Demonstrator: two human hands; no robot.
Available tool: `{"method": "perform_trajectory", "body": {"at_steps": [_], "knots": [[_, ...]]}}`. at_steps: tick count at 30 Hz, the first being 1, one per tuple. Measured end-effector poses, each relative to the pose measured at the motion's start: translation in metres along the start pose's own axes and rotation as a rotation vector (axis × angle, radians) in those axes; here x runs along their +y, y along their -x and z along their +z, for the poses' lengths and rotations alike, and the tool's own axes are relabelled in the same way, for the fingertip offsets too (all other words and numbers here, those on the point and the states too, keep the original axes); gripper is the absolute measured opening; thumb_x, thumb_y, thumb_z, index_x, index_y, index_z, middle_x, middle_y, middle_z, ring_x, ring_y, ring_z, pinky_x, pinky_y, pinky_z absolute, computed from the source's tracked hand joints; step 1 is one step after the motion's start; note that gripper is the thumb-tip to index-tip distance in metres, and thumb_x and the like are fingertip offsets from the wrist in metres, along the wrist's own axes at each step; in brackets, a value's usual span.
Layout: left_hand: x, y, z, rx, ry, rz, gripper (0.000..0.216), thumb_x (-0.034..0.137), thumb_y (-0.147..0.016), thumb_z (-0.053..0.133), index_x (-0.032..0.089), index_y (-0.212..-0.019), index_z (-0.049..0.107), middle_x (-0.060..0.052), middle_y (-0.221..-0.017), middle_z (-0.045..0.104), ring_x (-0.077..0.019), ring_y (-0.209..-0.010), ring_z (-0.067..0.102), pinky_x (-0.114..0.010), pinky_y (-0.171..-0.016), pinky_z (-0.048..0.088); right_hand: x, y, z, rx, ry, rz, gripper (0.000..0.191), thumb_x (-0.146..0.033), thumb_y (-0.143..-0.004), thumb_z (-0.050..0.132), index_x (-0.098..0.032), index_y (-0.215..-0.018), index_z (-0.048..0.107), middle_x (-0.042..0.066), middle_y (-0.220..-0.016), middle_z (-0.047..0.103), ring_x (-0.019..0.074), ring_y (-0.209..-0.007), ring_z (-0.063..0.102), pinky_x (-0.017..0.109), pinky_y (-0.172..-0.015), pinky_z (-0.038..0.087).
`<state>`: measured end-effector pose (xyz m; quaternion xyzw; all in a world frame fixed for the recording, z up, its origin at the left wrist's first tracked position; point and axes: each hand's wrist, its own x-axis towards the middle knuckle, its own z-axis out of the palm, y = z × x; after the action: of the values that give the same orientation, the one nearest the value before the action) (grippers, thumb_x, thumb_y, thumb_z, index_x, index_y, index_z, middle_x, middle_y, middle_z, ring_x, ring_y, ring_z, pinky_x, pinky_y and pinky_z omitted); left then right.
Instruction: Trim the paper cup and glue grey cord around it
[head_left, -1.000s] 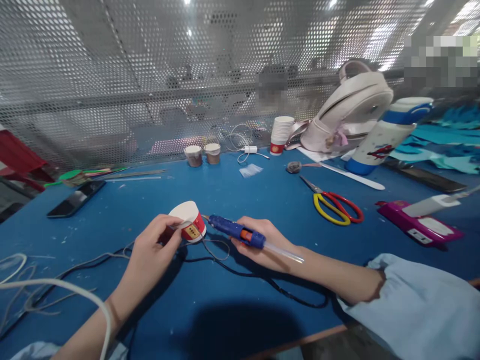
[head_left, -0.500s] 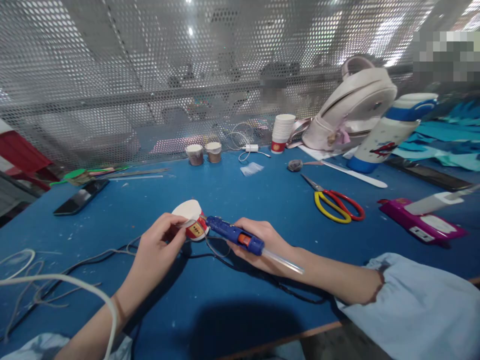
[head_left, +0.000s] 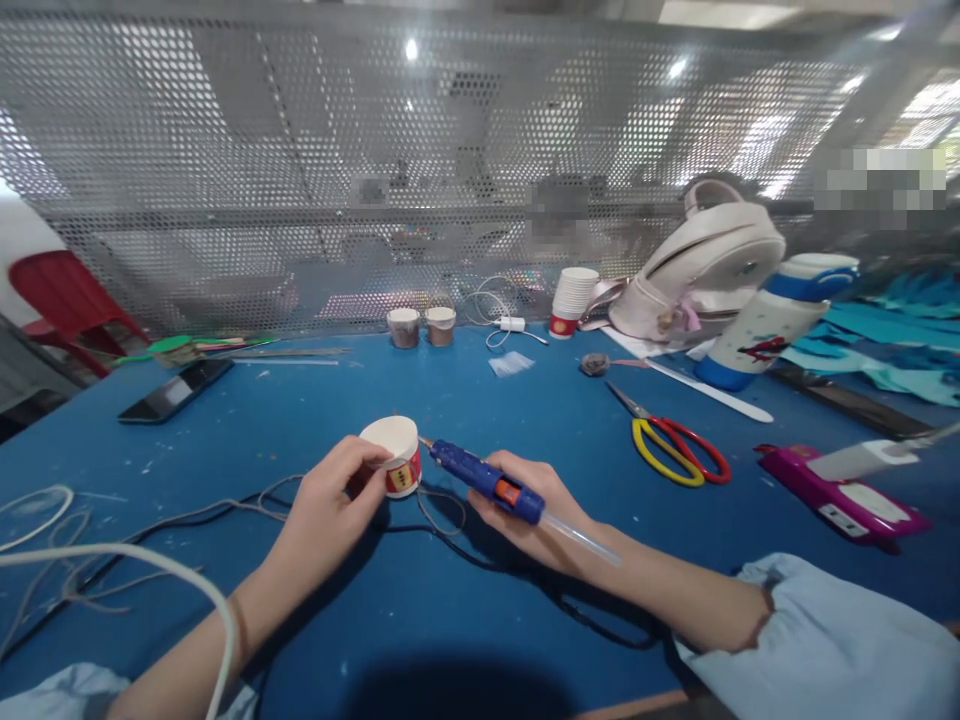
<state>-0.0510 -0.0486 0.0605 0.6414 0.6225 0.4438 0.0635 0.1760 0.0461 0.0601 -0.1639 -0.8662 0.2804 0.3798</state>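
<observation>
My left hand [head_left: 334, 505] grips a small red-and-white paper cup [head_left: 394, 455] that rests upside down on the blue table [head_left: 450, 620]. My right hand [head_left: 525, 505] is closed round a blue glue gun [head_left: 484, 480] with an orange trigger and a clear glue stick out the back. The gun's nozzle points left and touches the cup's side. A thin grey cord [head_left: 225, 510] runs from under the cup across the table to the left.
Yellow-and-red scissors [head_left: 675, 450] lie to the right, a pink case [head_left: 847, 500] beyond them. At the back stand a stack of paper cups [head_left: 574, 300], two small jars [head_left: 420, 327], a white bag [head_left: 712, 260] and a bottle [head_left: 765, 320]. A phone [head_left: 176, 390] lies left.
The cup has tipped from a tilted pose to stand flat on its rim, base up. Both hands kept their hold; the camera tilted up slightly.
</observation>
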Motion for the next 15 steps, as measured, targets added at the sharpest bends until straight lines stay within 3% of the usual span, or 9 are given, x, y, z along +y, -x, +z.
{"method": "perform_trajectory", "body": {"at_steps": [15], "knots": [[0.005, -0.023, -0.005, 0.007, 0.087, -0.131, 0.018, 0.038, -0.082, 0.058, 0.021, -0.079, 0.065, 0.0, -0.073, 0.064, -0.012, -0.056, 0.052, -0.024, -0.054, 0.042, -0.017, -0.007, -0.008, 0.026, -0.047, 0.274, 0.013, -0.029, -0.085, 0.059, -0.019, -0.079, 0.057, -0.001, -0.067, 0.059, 0.0106, -0.057, 0.052, 0.023, -0.058, 0.044]]}}
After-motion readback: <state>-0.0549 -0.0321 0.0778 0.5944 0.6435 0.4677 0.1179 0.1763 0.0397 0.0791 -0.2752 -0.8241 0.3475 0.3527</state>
